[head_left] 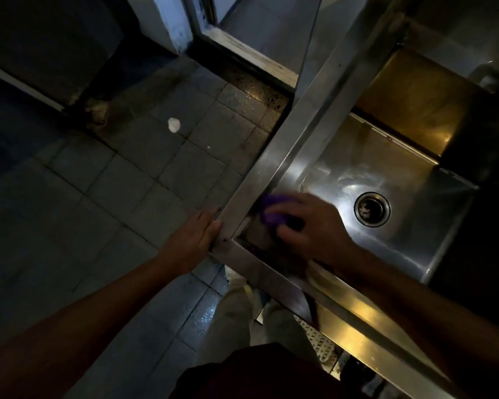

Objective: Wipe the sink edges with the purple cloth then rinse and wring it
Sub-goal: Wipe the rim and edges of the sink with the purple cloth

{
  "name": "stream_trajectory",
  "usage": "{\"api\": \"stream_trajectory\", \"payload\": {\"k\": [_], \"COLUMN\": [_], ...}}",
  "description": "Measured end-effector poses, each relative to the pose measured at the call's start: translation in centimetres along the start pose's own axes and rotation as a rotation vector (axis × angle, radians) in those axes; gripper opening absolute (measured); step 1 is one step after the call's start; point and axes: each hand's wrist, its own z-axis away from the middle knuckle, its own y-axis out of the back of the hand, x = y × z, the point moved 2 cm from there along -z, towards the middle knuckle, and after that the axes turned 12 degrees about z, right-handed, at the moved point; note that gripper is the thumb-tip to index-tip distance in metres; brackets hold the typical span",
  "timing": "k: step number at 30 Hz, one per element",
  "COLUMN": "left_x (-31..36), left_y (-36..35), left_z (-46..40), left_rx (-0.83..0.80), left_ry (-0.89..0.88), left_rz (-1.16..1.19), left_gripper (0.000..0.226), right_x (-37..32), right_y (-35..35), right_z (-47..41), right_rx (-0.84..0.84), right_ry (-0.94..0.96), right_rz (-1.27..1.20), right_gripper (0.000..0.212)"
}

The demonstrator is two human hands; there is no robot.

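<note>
A stainless steel sink (274, 156) fills the right half of the head view, with a round drain (372, 208) in its basin. My right hand (314, 226) presses a purple cloth (271, 210) against the inner side of the sink's left rim, near the front left corner. Most of the cloth is hidden under my fingers. My left hand (192, 240) lies flat against the outer side of that same corner, fingers together, holding nothing.
A dim grey tiled floor (127, 182) spreads to the left, wet in patches, with a small white spot (174, 124) on it. A door frame (242, 53) stands at the top. My legs (242, 318) are below the sink's front rim (357, 326).
</note>
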Motion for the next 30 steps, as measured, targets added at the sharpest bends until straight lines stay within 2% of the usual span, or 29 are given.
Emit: {"api": "stream_trajectory", "payload": {"k": [3,6,14,17,20,24,28,30], "left_x": [1.3,1.7,0.7,0.9,2.5,5.4,6.3,5.7], "left_y": [-1.5,-2.1,-2.3,-2.1,-1.6,-2.5,-3.6,-3.5], "left_z": [-0.7,-0.9,-1.1,-1.1,-1.4,-2.9,-3.7,-3.7], "left_rx": [0.092,0.19,0.214,0.207,0.216,0.163,0.161,0.162], "left_ry": [0.05,0.041,0.039,0.034,-0.086,-0.23,-0.224,-0.216], "left_rz": [0.054,0.043,-0.028,-0.074,-0.172,-0.294,-0.308,-0.262], "left_gripper": [0.033,0.038,0.066,0.063,0.057,0.058,0.056,0.056], "right_x": [-0.1,-0.8,-4.3,-3.6,-2.5,-0.8,2.5,4.3], "right_y": [-0.7,-2.7,-6.8,-6.4,-5.3,-3.1,-1.5,-0.2], "right_z": [-4.7,-6.1,2.9,5.2,7.6,11.3,17.4,19.3], "right_rx": [0.151,0.148,-0.063,-0.122,-0.196,-0.258,-0.347,-0.381], "right_ry": [-0.088,-0.124,0.142,0.189,0.242,0.221,0.185,0.149], "right_rz": [0.061,0.182,0.26,0.282,0.291,0.32,0.337,0.305], "right_gripper": [0.044,0.042,0.03,0.027,0.025,0.025,0.026,0.02]}}
